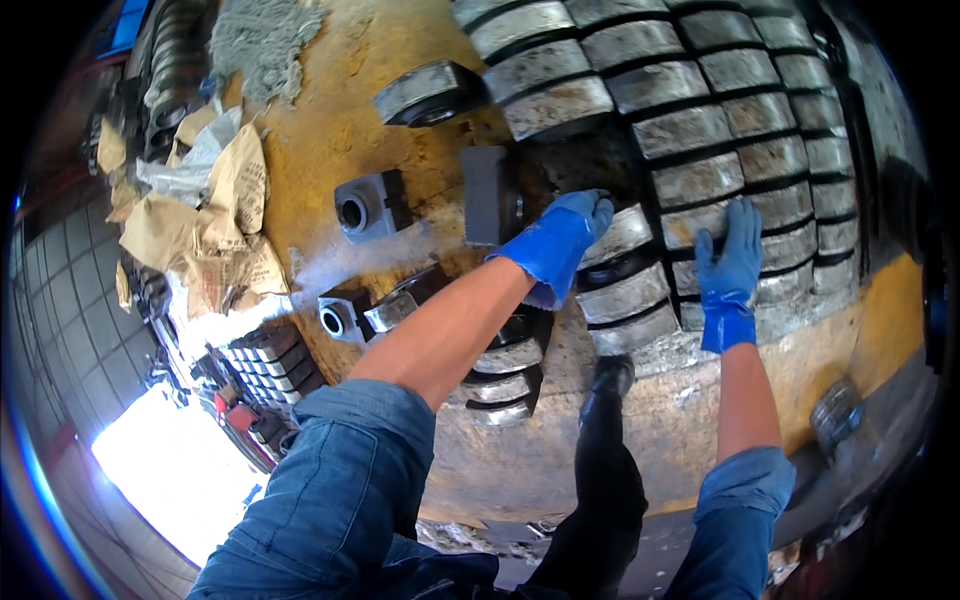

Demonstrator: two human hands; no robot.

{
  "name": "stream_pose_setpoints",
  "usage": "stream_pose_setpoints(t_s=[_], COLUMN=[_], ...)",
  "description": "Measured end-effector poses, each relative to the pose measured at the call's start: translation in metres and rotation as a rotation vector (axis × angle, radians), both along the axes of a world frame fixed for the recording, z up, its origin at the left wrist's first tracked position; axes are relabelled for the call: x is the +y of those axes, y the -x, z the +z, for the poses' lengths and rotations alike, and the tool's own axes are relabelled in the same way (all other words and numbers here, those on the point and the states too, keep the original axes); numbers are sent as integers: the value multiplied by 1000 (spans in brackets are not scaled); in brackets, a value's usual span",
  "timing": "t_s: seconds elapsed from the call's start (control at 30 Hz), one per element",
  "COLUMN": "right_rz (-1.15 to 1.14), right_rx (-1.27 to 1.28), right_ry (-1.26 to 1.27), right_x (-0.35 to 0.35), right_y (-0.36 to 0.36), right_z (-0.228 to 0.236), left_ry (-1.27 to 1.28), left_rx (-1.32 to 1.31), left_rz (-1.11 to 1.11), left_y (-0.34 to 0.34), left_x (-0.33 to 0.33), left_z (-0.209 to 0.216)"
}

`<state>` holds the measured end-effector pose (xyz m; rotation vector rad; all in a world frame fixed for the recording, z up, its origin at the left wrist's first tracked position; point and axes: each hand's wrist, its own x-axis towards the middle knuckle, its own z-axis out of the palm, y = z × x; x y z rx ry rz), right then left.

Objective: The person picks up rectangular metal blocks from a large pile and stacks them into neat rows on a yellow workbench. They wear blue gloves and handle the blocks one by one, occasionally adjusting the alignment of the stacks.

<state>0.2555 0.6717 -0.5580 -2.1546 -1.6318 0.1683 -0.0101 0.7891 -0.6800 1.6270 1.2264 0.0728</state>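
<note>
My left hand (568, 242), in a blue rubber glove, reaches to the gap at the near left side of the rows of blocks. Its fingers are curled closed beside a silvery-topped metal block (622, 232); what they grip, if anything, is hidden. Gloved alike, my right hand (732, 268) lies on the packed metal blocks (700, 178), fingers stretched out and thumb apart. These blocks have worn bright faces and dark sides. Just left of my left hand stands a dark grey block (485, 195) with its flat side up.
Loose blocks with round bores (370, 205) (343, 318) lie left on the yellow, worn surface (300, 170). Torn brown paper (220, 215) and a grey rag (262, 45) are farther left. Several blocks (500, 385) sit under my left forearm. A clear plastic bottle (838, 410) lies at right.
</note>
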Motion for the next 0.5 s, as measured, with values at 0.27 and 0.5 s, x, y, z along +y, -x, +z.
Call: stream_pose_setpoints(t_s=[0.27, 0.5], right_rz=[13, 23], right_rx=[-78, -45], right_ry=[64, 56], right_x=[-24, -9], right_y=[-35, -13], right_z=[13, 9], left_ry=[-25, -132], left_rx=[-24, 72], left_rz=[62, 407], left_y=[57, 165], left_x=[-3, 72], left_z=[179, 140])
